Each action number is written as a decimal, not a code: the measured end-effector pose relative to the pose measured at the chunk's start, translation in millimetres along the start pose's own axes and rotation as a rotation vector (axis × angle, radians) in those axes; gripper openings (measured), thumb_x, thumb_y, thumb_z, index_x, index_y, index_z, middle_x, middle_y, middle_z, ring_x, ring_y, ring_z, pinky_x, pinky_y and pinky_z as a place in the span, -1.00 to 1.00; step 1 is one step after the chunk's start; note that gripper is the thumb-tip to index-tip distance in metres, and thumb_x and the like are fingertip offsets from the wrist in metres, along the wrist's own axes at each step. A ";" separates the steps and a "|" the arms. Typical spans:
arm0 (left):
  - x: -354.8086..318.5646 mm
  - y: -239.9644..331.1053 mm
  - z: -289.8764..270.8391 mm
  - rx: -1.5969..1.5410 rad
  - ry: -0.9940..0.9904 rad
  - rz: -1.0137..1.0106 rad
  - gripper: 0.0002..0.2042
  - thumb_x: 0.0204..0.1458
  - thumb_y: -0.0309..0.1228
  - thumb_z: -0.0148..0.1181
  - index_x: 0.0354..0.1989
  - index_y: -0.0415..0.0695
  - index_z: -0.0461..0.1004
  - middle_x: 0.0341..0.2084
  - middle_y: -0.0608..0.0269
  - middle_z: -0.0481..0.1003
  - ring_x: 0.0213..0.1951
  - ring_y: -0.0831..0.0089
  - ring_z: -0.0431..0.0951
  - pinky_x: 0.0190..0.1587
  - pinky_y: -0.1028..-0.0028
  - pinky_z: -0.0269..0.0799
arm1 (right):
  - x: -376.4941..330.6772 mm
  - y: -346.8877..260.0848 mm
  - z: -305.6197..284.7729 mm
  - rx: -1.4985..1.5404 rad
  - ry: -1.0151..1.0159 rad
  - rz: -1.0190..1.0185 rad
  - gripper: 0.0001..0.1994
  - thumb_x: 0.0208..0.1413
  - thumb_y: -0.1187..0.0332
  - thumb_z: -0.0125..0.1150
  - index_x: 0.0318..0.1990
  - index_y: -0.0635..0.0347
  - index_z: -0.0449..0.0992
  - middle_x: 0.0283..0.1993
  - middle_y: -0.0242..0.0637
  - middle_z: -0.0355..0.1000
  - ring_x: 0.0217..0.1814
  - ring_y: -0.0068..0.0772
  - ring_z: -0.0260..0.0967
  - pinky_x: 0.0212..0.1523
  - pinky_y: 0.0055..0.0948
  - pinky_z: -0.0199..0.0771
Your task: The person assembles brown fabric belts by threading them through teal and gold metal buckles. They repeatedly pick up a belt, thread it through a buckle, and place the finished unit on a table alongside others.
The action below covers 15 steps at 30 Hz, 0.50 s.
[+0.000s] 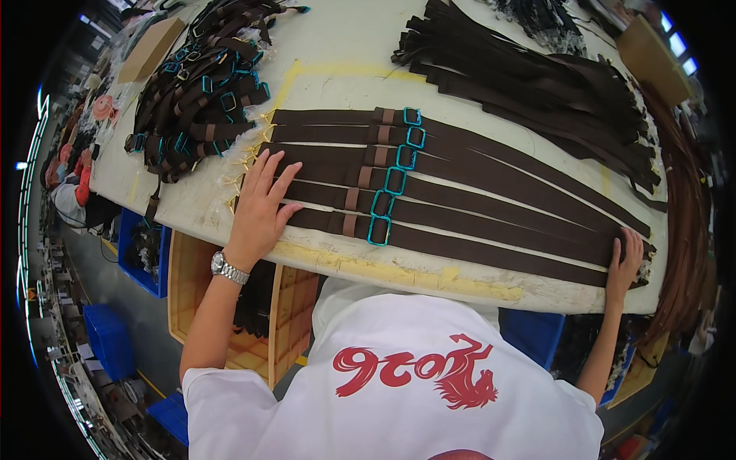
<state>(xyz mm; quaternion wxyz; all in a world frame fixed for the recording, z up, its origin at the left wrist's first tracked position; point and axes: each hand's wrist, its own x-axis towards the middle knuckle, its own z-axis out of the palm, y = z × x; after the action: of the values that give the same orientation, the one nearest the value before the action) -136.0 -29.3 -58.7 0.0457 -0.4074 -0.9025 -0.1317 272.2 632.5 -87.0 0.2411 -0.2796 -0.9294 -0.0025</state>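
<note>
Several dark brown webbing straps [491,184] lie side by side across the table, drawn closer together toward the right. Each carries a teal-edged rectangular buckle [395,181] and a lighter brown keeper loop [364,176], lined up in a slanting row. My left hand [261,205] rests on the straps' left ends, its fingers spread and pointing away from me. Gold-coloured metal pieces [249,159] show at those ends, partly covered by that hand. At the far right end, my right hand [627,261] lies over the strap tips with its fingers extended. Neither hand lifts a strap.
A tangled heap of buckled straps [195,100] sits at the back left, beside a cardboard piece [151,50]. Plain dark straps [529,92] are piled at the back right. Brown strips [675,199] hang off the right edge. Below stand a wooden bin [295,310] and blue crates [111,341].
</note>
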 end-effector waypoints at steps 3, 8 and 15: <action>21.5 -6.9 1.9 0.020 -0.056 0.024 -0.35 0.31 -0.32 0.25 0.58 0.05 0.26 0.60 0.05 0.14 0.63 -0.06 0.02 0.62 -0.01 -0.04 | 9.4 38.1 16.6 -0.029 -0.032 0.038 -0.53 0.54 0.11 0.12 0.45 0.12 0.45 0.53 -0.08 0.32 0.70 0.09 0.02 0.65 0.00 0.01; 40.9 -16.4 16.4 0.070 -0.017 0.048 -0.39 0.36 -0.19 0.21 0.57 0.07 0.28 0.56 0.06 0.19 0.61 -0.04 0.06 0.60 -0.06 -0.02 | 56.3 70.1 26.5 -0.104 0.037 0.055 -0.61 0.49 0.16 0.20 0.30 0.20 0.53 0.37 -0.01 0.46 0.56 0.15 0.24 0.53 -0.03 0.23; 43.0 -17.1 13.3 0.108 0.052 0.079 -0.41 0.31 -0.17 0.29 0.49 -0.03 0.36 0.49 -0.03 0.28 0.56 -0.10 0.14 0.56 -0.07 0.06 | 138.6 -107.7 31.3 0.290 0.244 -0.304 -0.80 0.35 0.48 0.32 0.07 0.26 0.63 0.02 -0.12 0.63 0.12 -0.04 0.59 0.17 -0.19 0.56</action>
<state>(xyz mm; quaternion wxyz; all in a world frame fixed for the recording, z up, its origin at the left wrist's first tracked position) -177.1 -5.3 -66.7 0.0961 -0.4361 -0.8901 -0.0914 101.4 617.8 -38.4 0.3858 -0.0964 -0.9155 0.0609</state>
